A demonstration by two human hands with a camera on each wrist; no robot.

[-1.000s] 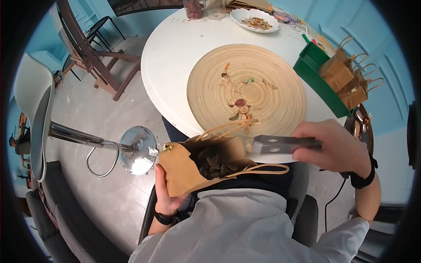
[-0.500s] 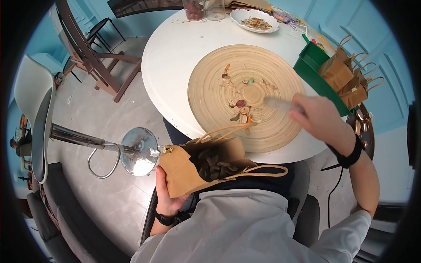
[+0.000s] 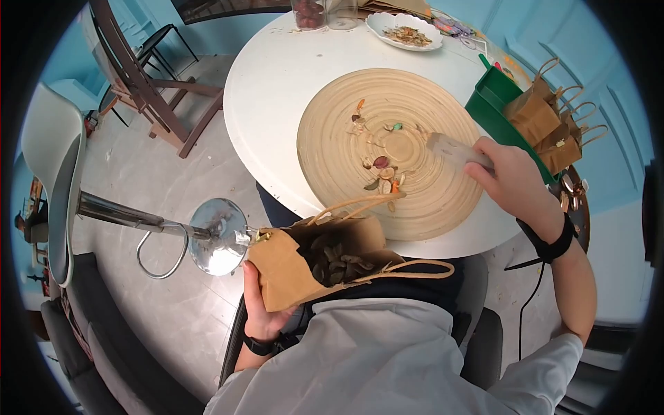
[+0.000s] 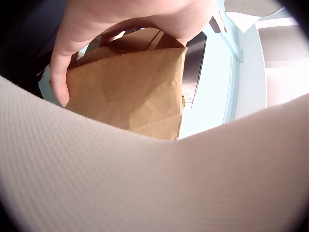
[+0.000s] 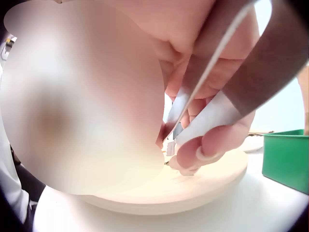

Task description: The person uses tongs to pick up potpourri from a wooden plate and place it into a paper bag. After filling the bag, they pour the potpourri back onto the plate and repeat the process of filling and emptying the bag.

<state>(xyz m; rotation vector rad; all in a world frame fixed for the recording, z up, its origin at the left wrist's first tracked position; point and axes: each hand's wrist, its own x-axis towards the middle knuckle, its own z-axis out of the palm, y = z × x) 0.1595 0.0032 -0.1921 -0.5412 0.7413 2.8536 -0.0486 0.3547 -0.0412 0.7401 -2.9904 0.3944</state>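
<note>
My left hand (image 3: 261,304) grips the bottom of a brown paper bag (image 3: 280,273), which lies tilted over my lap with its mouth toward the right. Dark dried pieces (image 3: 339,261) show inside it, between two looped handles. In the left wrist view, fingers curl around the bag (image 4: 130,96). My right hand (image 3: 515,176) holds metal tongs (image 3: 451,149), pointed left over a round ridged wooden tray (image 3: 321,149). The right wrist view shows the tongs' arms (image 5: 212,121) close together near their tips. Scattered dried bits (image 3: 386,183), some orange, dark red and green, lie on the tray.
A green bin (image 3: 490,104) with several small brown paper bags (image 3: 532,119) stands right on the white table (image 3: 259,90). A white scalloped dish (image 3: 375,26) of dried bits and a clear jar of dark red fruit (image 3: 309,17) stand at the back. A stool (image 3: 59,152) is left.
My right hand has moved with the tongs from beside the bag's mouth up and out over the tray. The left hand and bag have hardly moved.
</note>
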